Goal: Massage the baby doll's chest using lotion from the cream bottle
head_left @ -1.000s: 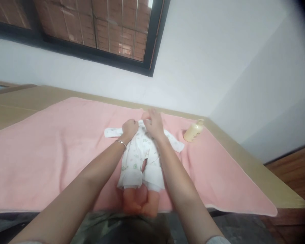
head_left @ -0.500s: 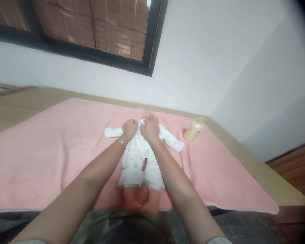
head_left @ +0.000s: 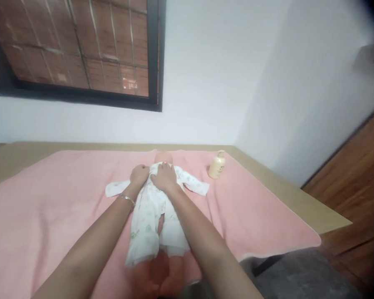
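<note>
A baby doll (head_left: pixel 162 158) lies on its back on a pink towel (head_left: pixel 65 195), dressed in a white printed romper (head_left: pixel 149 216). My left hand (head_left: pixel 139 174) is closed on the romper's cloth at the doll's left shoulder. My right hand (head_left: pixel 164 177) rests on the chest just below the neck, fingers curled onto the cloth. The doll's bare legs (head_left: pixel 160 274) point toward me. A thin bracelet (head_left: pixel 126 199) sits on my left wrist.
A cream pump bottle (head_left: pixel 217 165) stands on the towel's far right corner. The towel covers a tan table (head_left: pixel 299 199) set against a white wall below a dark-framed window (head_left: pixel 81 50). Wooden floor (head_left: pixel 355 166) shows at the right.
The view swung to the right. My right hand slid down from the doll's head to its chest, so the head now shows. My left hand stayed on the shoulder cloth.
</note>
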{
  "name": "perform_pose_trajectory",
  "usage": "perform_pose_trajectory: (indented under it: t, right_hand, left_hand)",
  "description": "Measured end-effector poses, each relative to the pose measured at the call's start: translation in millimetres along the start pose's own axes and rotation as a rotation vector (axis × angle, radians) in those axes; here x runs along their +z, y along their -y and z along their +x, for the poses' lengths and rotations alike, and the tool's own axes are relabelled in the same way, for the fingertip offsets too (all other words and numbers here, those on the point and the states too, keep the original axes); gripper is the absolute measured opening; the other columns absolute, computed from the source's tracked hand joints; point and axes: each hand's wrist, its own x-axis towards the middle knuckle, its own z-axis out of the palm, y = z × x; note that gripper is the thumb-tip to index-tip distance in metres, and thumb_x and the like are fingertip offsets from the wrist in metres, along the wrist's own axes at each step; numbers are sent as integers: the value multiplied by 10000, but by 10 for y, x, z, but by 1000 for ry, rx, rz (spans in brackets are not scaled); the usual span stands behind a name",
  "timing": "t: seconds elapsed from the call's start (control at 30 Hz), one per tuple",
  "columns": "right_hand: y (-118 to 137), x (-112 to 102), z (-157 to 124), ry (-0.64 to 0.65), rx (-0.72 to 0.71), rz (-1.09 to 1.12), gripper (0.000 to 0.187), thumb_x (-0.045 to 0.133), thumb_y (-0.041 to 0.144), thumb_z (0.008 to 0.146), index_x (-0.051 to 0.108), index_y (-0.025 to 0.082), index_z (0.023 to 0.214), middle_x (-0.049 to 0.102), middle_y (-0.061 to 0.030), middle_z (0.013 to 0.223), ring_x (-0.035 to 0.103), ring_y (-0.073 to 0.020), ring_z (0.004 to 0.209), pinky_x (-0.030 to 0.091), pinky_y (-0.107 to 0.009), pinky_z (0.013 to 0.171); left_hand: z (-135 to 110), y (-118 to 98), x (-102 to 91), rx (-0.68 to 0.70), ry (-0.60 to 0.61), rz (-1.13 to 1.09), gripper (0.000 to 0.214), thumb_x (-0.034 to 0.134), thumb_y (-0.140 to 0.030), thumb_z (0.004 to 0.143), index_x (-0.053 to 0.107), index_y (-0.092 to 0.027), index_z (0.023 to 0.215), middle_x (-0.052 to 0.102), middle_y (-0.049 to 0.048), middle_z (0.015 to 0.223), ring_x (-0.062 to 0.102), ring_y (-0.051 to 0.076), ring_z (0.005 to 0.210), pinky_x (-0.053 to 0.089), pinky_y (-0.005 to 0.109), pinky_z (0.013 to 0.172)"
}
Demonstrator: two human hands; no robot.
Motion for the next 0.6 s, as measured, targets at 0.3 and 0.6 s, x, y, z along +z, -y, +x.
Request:
perform_pose_trajectory:
  t: [0.3,0.6]
  right_hand:
    - [-47,-354,-147,66,-185,55,499,446,382,829,476,161,1274,487,-140,1307,401,-311,1210,322,-469,972]
    - [-1189,-1811,-332,254,-255,-18,334,441,269,823,650,252,1084,663,-29,1059,611,-199,912,446,-297,791]
  left_hand:
    - [-68,-1286,-287,39,148,-887,193,533,-279,719,636,-169,838,660,72,1015,585,208,970,444,298,857]
    - [-115,-2151,288,-455,719,-1513,465,417,-462,839,551,-63,1035,591,219,1062,634,263,913,527,347,724]
